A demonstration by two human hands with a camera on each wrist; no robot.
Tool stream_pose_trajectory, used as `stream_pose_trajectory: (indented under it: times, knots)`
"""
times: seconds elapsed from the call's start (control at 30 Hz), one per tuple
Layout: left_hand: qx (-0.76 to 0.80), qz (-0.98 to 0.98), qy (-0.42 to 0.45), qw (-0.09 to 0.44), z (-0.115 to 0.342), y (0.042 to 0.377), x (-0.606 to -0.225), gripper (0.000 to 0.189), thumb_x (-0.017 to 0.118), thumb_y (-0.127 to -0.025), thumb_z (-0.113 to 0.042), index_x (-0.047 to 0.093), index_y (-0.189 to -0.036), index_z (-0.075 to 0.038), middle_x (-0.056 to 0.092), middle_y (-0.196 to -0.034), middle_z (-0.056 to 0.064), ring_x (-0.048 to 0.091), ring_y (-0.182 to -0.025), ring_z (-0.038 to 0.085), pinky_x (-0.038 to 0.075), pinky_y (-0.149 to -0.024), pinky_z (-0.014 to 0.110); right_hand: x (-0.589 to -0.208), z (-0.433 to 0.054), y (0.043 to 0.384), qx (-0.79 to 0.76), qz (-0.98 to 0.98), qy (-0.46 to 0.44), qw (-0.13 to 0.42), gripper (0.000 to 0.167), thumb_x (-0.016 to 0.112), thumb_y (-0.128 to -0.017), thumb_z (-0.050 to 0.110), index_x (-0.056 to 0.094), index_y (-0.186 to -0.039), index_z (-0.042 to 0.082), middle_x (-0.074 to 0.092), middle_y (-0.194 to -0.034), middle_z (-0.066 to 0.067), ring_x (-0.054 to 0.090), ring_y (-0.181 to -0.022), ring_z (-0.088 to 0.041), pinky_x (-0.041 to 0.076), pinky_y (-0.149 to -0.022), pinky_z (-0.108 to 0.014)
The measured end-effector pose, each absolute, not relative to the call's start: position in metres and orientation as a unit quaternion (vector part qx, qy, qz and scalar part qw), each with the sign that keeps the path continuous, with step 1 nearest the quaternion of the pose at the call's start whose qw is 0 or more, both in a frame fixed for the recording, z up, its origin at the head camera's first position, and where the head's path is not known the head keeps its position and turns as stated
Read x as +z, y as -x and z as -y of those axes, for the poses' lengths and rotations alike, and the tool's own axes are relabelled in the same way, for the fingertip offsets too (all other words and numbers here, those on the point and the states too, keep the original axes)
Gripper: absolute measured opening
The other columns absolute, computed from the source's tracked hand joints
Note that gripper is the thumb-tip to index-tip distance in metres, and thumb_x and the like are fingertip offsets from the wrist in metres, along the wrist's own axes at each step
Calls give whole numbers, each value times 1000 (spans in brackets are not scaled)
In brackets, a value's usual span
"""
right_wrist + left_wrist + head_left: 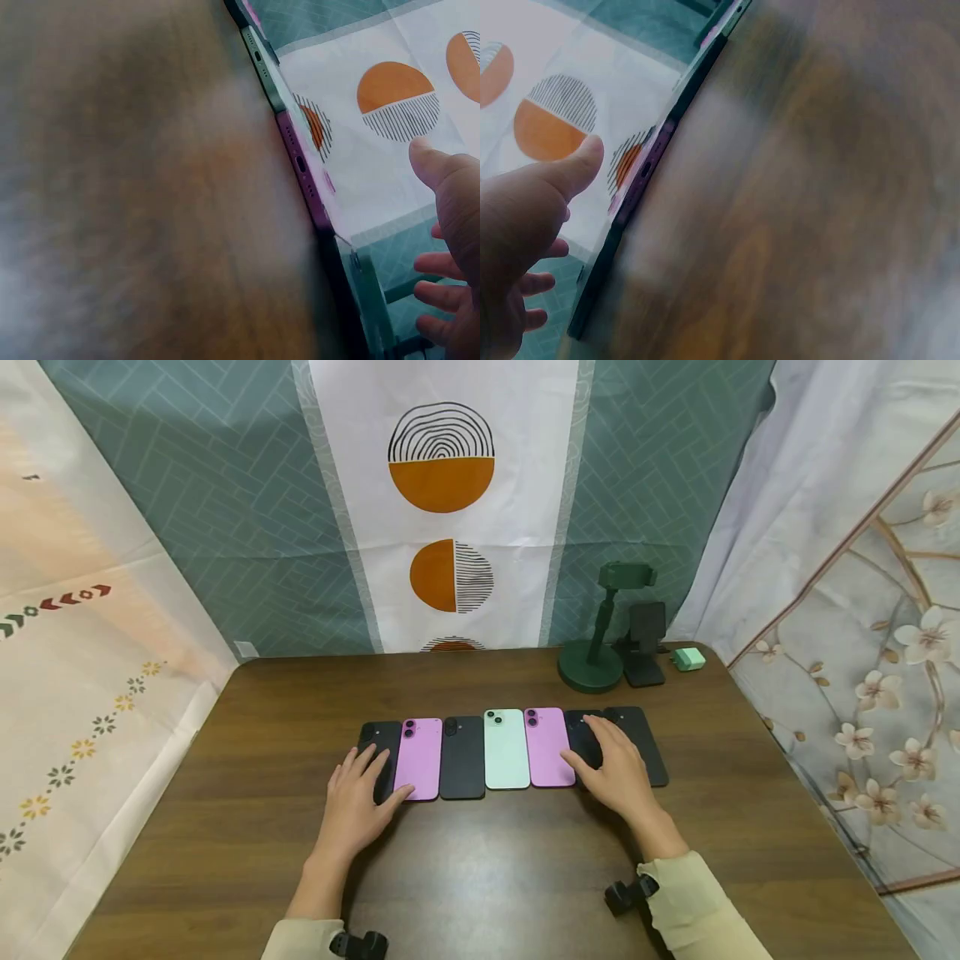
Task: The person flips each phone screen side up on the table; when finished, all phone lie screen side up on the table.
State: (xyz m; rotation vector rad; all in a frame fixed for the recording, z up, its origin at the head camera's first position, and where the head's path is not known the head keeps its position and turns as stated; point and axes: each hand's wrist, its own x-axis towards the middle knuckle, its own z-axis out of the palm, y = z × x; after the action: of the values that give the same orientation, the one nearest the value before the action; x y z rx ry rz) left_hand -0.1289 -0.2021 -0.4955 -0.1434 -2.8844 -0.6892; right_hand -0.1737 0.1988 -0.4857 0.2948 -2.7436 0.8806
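Observation:
Several phones lie side by side in a row, backs up. From the left come a black phone [387, 743], a pink phone [419, 764], another black phone [462, 764], a mint-green phone [507, 756] and a second pink phone [550, 747]. Two dark phones end the row, an inner one [583, 740] and an outer one [647, 745]. My left hand [354, 814] hovers at the leftmost phone, fingers spread and thumb near the first pink one. Over the inner dark phone reaches my right hand [621, 774], partly hiding it. Both wrist views show loosely extended fingers holding nothing; contact is unclear.
A dark green round-based stand [591, 667] stands at the table's back right. Beside it are a black folding stand [645, 643] and a small green charger [687, 659]. The wooden table [480, 877] extends toward me, with a patterned curtain behind.

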Motion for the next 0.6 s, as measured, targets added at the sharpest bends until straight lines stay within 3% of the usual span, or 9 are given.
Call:
stream_pose_trajectory:
  times: [0.37,0.6]
  knots:
    - [-256,959,44,114,219,121,-498,70,80,-87,-40,58,-140,1,48,-148,26,33,-143,48,25,-112,70,-488,-181,194,334,925,-129,125,70,76,-90,41,53,-144,2,54,-144,-21,50,-132,-42,40,-108,-62]
    - [-266,957,38,106,226,116,-500,78,81,-85,-41,53,-143,3,44,-150,27,36,-141,49,28,-110,72,-486,-162,206,347,920,-142,115,69,76,-90,41,54,-143,2,55,-143,-19,51,-131,-40,41,-108,-60]
